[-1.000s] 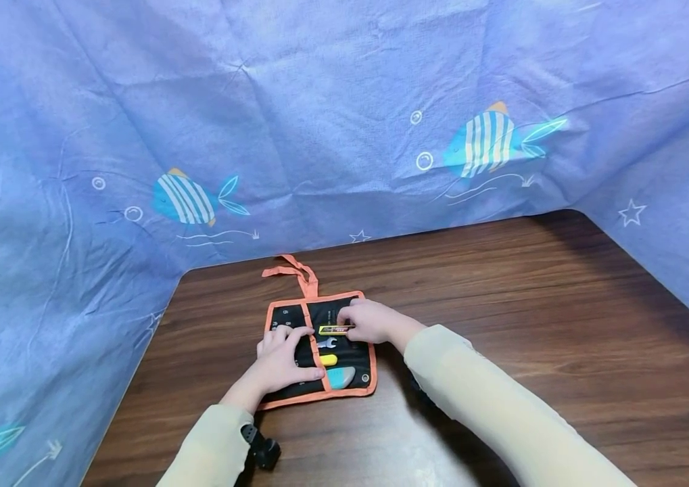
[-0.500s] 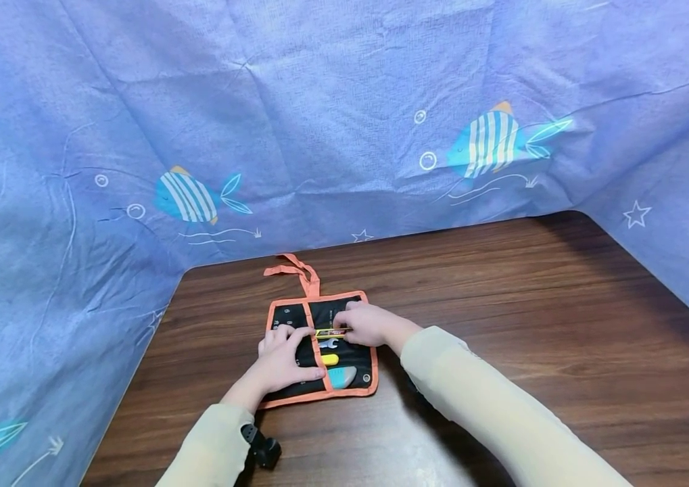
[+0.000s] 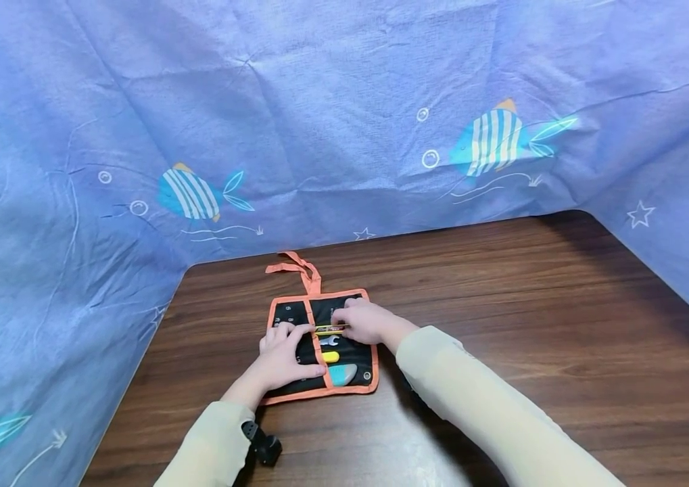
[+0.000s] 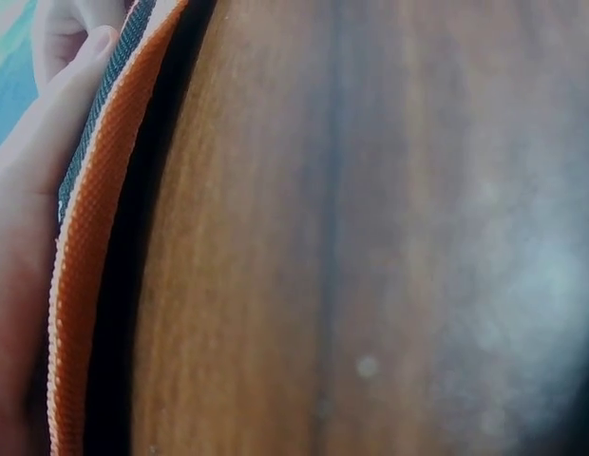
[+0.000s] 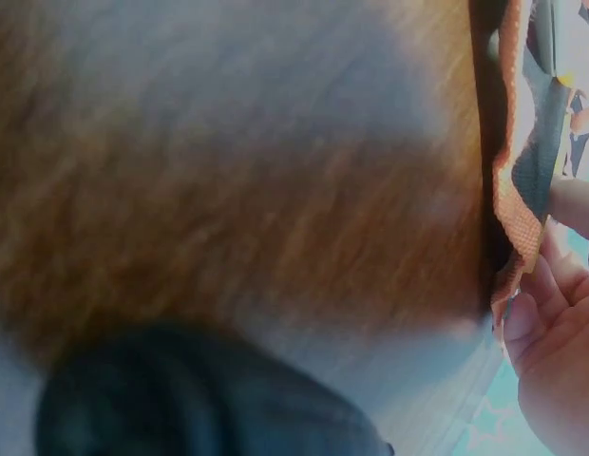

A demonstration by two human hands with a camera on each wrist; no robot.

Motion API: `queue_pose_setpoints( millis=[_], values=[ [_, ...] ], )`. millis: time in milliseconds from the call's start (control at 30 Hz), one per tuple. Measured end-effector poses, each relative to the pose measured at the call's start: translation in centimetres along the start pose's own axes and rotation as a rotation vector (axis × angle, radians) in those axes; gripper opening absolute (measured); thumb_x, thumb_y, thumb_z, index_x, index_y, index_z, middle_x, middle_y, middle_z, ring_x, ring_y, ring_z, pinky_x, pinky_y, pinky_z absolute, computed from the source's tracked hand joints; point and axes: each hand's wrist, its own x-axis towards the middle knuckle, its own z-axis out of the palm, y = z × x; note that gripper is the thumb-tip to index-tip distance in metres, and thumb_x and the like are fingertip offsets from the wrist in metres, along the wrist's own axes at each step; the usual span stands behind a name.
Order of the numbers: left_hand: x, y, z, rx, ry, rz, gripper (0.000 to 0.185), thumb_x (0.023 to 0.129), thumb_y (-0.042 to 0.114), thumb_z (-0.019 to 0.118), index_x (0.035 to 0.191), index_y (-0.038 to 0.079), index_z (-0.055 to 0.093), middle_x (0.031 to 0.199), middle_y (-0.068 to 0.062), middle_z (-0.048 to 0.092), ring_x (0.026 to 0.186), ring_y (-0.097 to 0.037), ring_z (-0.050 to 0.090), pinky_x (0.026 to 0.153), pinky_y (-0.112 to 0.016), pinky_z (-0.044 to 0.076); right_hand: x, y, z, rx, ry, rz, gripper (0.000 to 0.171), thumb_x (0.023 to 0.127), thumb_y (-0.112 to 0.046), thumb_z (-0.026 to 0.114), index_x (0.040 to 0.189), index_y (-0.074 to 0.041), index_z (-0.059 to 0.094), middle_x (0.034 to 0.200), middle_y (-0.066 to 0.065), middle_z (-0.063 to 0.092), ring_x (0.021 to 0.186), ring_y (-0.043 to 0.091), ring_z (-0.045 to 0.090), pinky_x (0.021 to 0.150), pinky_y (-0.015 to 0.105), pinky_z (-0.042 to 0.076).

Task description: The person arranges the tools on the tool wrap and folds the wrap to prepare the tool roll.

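Observation:
A black tool roll (image 3: 353, 352) with orange trim lies open flat on the brown wooden table (image 3: 502, 325). My left hand (image 3: 283, 355) rests on its left half, fingers spread on the cloth, thumb along the lower part. My right hand (image 3: 364, 322) pinches a thin yellow and black tool (image 3: 327, 330) at its right end, over the roll's middle. Below it lie a small silver wrench (image 3: 328, 341), a yellow-handled tool (image 3: 330, 356) and a teal piece (image 3: 341, 373). The left wrist view shows the orange trim (image 4: 90, 218) close up, and the right wrist view shows the roll's edge (image 5: 518, 204) by my fingers.
Orange tie straps (image 3: 298, 270) trail from the roll's top edge toward the back. A blue cloth with a fish print (image 3: 344, 122) hangs around the table on the back, left and right. Bare tabletop stretches to the right of the roll.
The right hand has slid the yellow and black tool a little to the left toward the roll's centre seam. The left hand stays in place on the roll.

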Motion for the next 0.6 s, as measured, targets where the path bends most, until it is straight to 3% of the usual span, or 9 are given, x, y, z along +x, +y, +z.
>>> queue_pose_setpoints(
  millis=[233,467,600],
  values=[
    [-0.1,0.1,0.0,-0.030,0.015,0.000,0.085,0.064,0.073,0.066,0.134,0.027,0.048,0.120,-0.006,0.043,0.111,-0.028,0.032,0.095,-0.056,0.026,-0.7,0.8,-0.1,0.008,0.022,0.052,0.028,0.089,-0.026,0.064,0.116,-0.019,0.063,0.106,0.002,0.055,0.092,0.015,0.050,0.084,0.034,0.042],
    [-0.3,0.1,0.2,-0.018,0.043,0.008,0.086,0.063,0.074,0.066,0.132,0.025,0.050,0.117,-0.005,0.044,0.110,-0.027,0.032,0.094,-0.055,0.026,-2.1,2.1,-0.6,-0.024,0.047,0.071,0.007,0.086,-0.021,0.066,0.090,-0.019,0.062,0.090,-0.003,0.052,0.085,0.016,0.048,0.079,0.034,0.041],
    [-0.4,0.0,0.2,-0.012,0.049,0.024,0.085,0.064,0.073,0.066,0.133,0.025,0.050,0.116,-0.005,0.044,0.109,-0.027,0.032,0.093,-0.055,0.026,-2.2,2.3,-0.6,-0.021,0.064,0.048,0.005,0.087,-0.019,0.065,0.087,-0.016,0.061,0.087,-0.002,0.052,0.082,0.016,0.048,0.077,0.035,0.041]
  ],
)
